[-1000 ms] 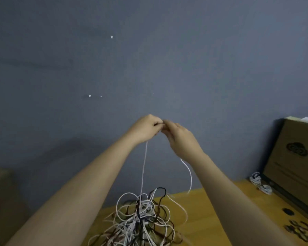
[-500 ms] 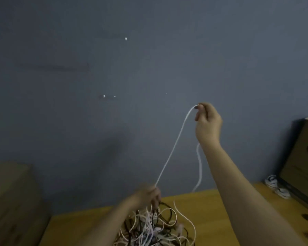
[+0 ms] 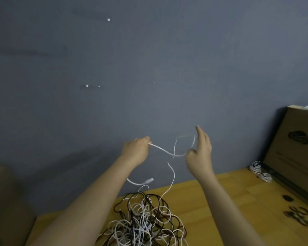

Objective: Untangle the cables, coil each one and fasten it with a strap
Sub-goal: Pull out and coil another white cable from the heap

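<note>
The left hand point(image 3: 136, 150), at centre frame, pinches a white cable point(image 3: 163, 150) between curled fingers. The right hand point(image 3: 201, 148), just right of it, has its fingers straight and raised, with a loop of the same cable draped over them; the thumb appears to press the strand at the loop's base, though blur makes this uncertain. From the loop the cable drops to the tangled pile point(image 3: 146, 217) on the bench point(image 3: 220, 201) at lower centre, and one plug end point(image 3: 148, 180) hangs free below the left forearm. Risk: the lower run looks still threaded into the pile, so winding on could drag other cables up or tighten a knot. Risk: the loop sits loose on straight fingers and could slide off, losing the coil. Count: two hands; one cable in hand; one pile of white and dark cables, number not discernible; two coiled white bundles point(image 3: 260, 172) at right; one cardboard box point(image 3: 297, 153) at the right edge; several dark straps point(image 3: 299, 215) at lower right, too blurred to count.
</note>
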The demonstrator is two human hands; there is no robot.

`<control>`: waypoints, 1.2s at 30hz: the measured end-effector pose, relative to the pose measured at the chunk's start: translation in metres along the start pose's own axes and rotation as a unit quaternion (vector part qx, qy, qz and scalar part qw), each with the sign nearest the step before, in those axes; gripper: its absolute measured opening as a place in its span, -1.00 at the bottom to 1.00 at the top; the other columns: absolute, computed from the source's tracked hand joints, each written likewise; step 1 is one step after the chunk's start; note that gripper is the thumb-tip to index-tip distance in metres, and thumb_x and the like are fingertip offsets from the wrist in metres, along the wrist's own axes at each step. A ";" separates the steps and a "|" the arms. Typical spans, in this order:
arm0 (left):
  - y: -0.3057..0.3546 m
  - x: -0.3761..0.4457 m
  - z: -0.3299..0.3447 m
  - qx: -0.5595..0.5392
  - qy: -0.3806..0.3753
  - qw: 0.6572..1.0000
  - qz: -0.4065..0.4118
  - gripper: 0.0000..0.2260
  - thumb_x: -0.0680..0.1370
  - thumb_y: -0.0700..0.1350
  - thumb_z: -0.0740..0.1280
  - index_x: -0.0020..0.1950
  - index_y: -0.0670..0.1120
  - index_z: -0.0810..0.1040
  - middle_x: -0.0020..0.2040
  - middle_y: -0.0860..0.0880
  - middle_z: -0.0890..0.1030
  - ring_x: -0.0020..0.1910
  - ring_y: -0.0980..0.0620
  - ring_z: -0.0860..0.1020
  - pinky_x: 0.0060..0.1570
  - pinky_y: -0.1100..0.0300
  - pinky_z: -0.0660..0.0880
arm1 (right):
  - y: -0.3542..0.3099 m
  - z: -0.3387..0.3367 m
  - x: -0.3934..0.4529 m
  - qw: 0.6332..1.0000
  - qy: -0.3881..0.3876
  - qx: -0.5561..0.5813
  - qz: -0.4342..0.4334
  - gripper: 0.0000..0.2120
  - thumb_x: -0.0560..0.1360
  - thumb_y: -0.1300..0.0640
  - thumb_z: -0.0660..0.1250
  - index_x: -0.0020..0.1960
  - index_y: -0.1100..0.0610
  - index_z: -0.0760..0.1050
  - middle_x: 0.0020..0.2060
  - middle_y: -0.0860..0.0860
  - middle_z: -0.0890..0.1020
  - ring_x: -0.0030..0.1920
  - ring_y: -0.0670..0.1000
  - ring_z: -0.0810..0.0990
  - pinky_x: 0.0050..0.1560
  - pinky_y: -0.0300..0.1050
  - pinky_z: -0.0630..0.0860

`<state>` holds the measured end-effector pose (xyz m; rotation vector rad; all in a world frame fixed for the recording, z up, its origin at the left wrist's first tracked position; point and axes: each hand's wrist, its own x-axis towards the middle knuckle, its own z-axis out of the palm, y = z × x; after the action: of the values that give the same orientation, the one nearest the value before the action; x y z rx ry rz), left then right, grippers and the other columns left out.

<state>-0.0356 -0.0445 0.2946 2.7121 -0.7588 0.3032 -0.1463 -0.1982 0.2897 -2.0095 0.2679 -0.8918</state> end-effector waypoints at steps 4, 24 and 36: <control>0.004 0.000 0.011 -0.022 -0.025 0.999 0.011 -0.79 0.59 -0.21 0.12 0.13 -0.10 0.50 0.16 -0.18 0.58 0.14 -0.21 0.52 -0.03 0.08 0.41 | 0.007 0.010 -0.015 0.952 0.027 -0.172 -0.250 -0.49 0.40 0.24 0.06 0.31 0.16 0.47 0.37 0.09 0.40 0.43 0.10 0.23 0.43 0.01 0.17; -0.029 -0.084 -0.017 -0.769 -0.203 0.601 0.077 -0.66 0.61 -0.18 0.16 0.39 -0.14 0.42 -0.36 0.00 0.33 -0.39 0.09 0.36 0.15 -0.04 0.53 | 0.037 0.065 0.004 0.978 -0.200 -0.047 0.022 -0.65 0.66 -0.01 0.03 0.18 0.17 0.48 -0.29 0.06 0.50 -0.31 -0.02 0.49 -0.23 -0.12 0.45; -0.017 -0.058 0.036 -0.683 0.025 0.723 -0.103 -0.71 0.69 -0.10 0.03 0.00 -0.12 0.52 -0.43 0.09 0.26 -0.53 0.20 0.20 -0.38 0.32 0.23 | 0.057 0.075 -0.100 0.811 -0.311 -0.369 -0.331 -0.78 0.60 0.10 0.16 0.14 0.21 0.44 -0.14 0.12 0.61 -0.17 0.18 0.61 -0.33 -0.01 0.44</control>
<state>-0.0709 -0.0165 0.2410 1.3069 -0.3508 -0.2091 -0.1586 -0.1325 0.1687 -3.0948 -0.5958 -0.4700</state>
